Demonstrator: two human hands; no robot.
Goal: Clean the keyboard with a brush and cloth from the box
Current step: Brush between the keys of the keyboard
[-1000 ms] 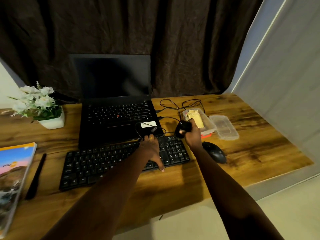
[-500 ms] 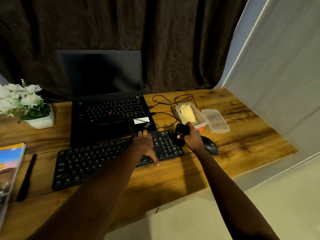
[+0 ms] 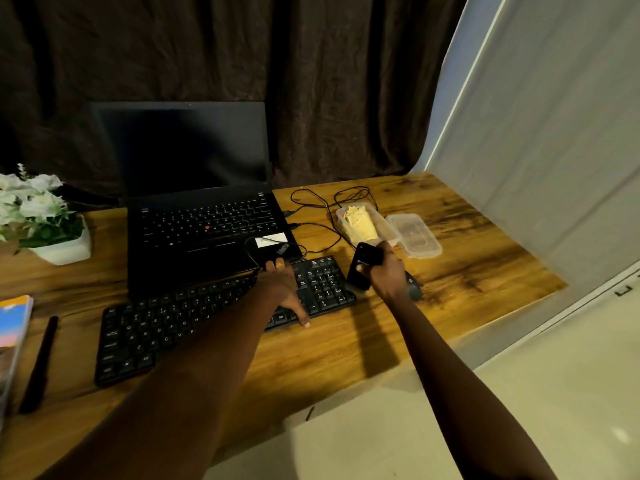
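A black keyboard [image 3: 166, 327] lies across the wooden desk [image 3: 467, 271] in front of a laptop. My left hand [image 3: 282, 289] rests flat on the keyboard's right half, fingers spread, thumb at the front edge. My right hand [image 3: 388, 275] grips a black brush [image 3: 363, 265] just off the keyboard's right end, beside the number pad. Behind it stands a clear plastic box [image 3: 388, 230] holding a folded yellow cloth [image 3: 362, 221].
The box's clear lid [image 3: 414, 233] lies to its right. A black mouse [image 3: 414, 289] sits under my right wrist. An open black laptop [image 3: 194, 202], its cables [image 3: 322, 202], a white flower pot [image 3: 59, 244], a pen [image 3: 40, 362] and a book [image 3: 12, 337] share the desk.
My right hand has lowered the brush from near the box to the keyboard's right end. My left hand stays on the keyboard. The camera shifted slightly.
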